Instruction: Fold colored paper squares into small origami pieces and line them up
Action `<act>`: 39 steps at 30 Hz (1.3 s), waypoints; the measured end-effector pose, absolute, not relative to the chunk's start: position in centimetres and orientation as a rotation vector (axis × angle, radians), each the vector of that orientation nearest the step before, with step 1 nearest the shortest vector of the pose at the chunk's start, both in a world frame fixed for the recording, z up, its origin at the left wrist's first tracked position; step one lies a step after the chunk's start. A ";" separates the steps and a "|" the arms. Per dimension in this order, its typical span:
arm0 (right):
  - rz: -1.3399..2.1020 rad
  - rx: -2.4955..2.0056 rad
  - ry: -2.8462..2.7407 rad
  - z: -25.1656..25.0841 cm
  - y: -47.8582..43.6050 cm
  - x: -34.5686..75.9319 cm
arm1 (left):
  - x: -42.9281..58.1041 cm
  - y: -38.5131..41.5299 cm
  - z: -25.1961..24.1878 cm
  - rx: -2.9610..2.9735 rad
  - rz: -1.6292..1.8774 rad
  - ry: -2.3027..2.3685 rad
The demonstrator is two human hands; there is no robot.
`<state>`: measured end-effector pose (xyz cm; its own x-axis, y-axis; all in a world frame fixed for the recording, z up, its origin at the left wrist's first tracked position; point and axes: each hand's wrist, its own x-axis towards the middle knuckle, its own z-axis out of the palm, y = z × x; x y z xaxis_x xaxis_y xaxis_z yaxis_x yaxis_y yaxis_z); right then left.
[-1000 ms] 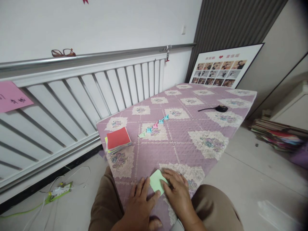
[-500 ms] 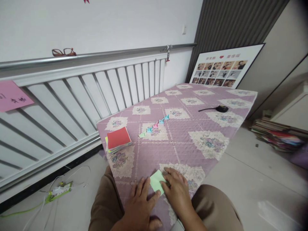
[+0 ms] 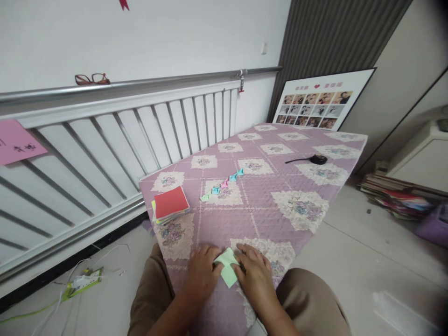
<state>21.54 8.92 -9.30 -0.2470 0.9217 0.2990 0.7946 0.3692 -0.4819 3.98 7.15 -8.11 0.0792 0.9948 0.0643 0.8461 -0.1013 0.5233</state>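
Note:
A light green square of paper lies at the near end of the table, one corner pointing toward me. My left hand grips its left edge, thumb on top and fingers curled. On the opposite edge my right hand holds it the same way, thumb pressed near the middle. The paper's left and right corners are partly hidden by the fingers. Farther up the table is a diagonal row of small folded paper pieces in green, blue and pink. A stack of coloured paper, red on top, sits at the left edge.
A purple flowered cloth covers the table. A black tape measure with a strap lies toward the far right. A white radiator runs along the left side, and a power strip with cables is on the floor.
My left hand has gone from lying flat with spread fingers to gripping the paper's left edge. The paper has turned slightly, its near corner now showing. The view has shifted a little.

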 end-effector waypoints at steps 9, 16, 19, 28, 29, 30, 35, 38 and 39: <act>0.363 -1.448 -2.127 -9.5 8.8 21.9 | 3.7 7.7 -8.2 2.080 0.642 1.756; 0.262 -1.294 -2.124 -10.1 8.5 22.4 | 2.9 7.7 -9.0 2.208 0.546 1.633; 0.231 -1.236 -2.115 -10.2 8.3 22.5 | 2.6 7.5 -9.1 2.282 0.483 1.603; 0.191 -1.152 -2.133 -10.2 7.8 23.0 | 2.4 6.7 -8.9 2.417 0.402 1.606; 0.184 -1.147 -2.135 -10.2 7.7 23.0 | 2.4 6.6 -8.8 2.429 0.391 1.600; 0.179 -1.143 -2.136 -10.3 7.6 23.0 | 2.4 6.5 -8.7 2.440 0.381 1.597; 0.171 -1.143 -2.139 -10.6 7.3 23.4 | 2.2 6.0 -7.9 2.524 0.270 1.555; 0.146 -1.165 -2.135 -10.8 7.0 23.6 | 2.1 5.8 -7.5 2.593 0.185 1.509; 0.127 -1.181 -2.136 -10.8 6.8 23.6 | 2.1 5.7 -7.4 2.618 0.160 1.501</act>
